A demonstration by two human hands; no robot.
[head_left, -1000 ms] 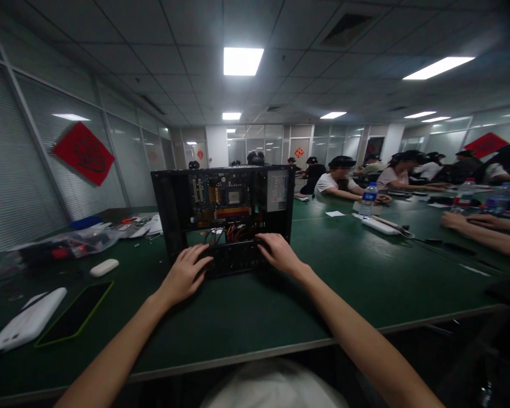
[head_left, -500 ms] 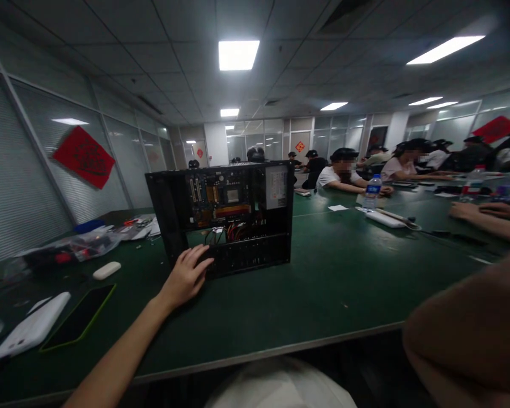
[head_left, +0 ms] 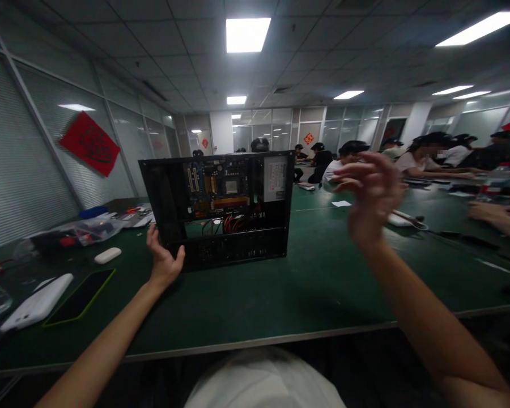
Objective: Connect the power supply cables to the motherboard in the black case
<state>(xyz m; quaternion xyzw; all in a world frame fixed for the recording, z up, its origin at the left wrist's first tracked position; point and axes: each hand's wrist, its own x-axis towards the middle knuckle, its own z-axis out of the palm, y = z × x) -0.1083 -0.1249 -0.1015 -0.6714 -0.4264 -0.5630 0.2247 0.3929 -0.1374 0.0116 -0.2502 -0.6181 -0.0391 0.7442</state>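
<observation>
An open black computer case (head_left: pixel 221 209) stands upright on the green table (head_left: pixel 314 289), its motherboard and red cables facing me. My left hand (head_left: pixel 164 262) is at the case's lower left corner, palm up, thumb and fingers apart, touching or almost touching the frame. My right hand (head_left: pixel 372 195) is raised in the air to the right of the case, fingers loosely spread and slightly blurred, holding nothing.
On the left lie a white oblong device (head_left: pixel 36 303), a dark phone in a green bumper (head_left: pixel 79 297), a small white object (head_left: pixel 107 255) and clear bags of parts (head_left: pixel 83 231). Other people sit along the right side with bottles and devices; another person's hands (head_left: pixel 499 218) rest there.
My right hand left the case's bottom edge, swung out of view, and is now lifted in the air to the right. My left hand turned from resting on the bottom rail to palm up at the corner.
</observation>
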